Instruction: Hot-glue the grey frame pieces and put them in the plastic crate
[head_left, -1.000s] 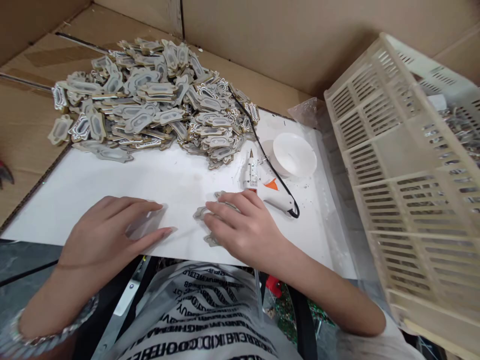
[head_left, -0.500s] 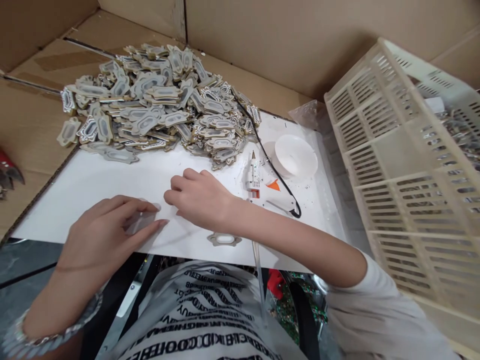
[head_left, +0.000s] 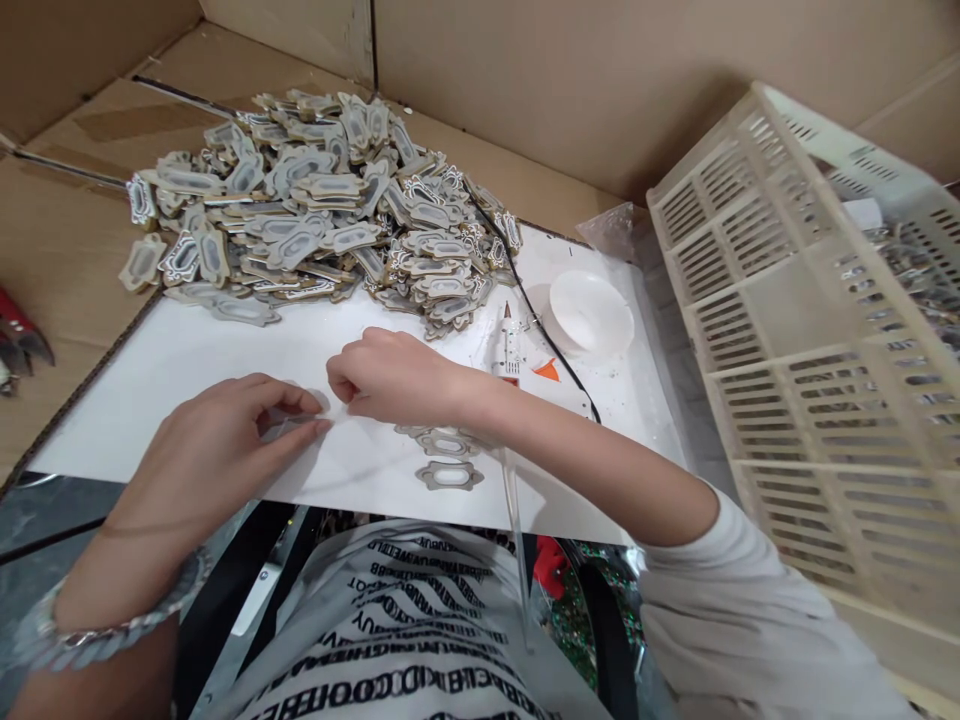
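Note:
Above the white board [head_left: 187, 430], my left hand [head_left: 217, 430] is in a pinch, thumb and forefinger tips close together. A pale, thin bit shows between those tips, too small to name. My right hand [head_left: 397, 375] is curled closed just to the right, its fingertips a short gap from the left ones; what it holds is hidden. Below my right wrist, a flat grey frame-shaped plate [head_left: 448, 475] with a scalloped edge lies on the board. Another such plate [head_left: 446, 441] lies right behind it, partly covered by my forearm.
A big heap of similar plates [head_left: 300, 220] covers the back left. At the right are a white glue gun [head_left: 510, 345] with a black cord, an orange piece [head_left: 547, 371], a white bowl [head_left: 591, 312] and a slatted plastic crate [head_left: 787, 300]. Red-handled pliers [head_left: 22, 335] lie far left.
Both hands have shifted slightly away from my body, and the right fingers have curled in more. With the right forearm raised, more plates show beneath it.

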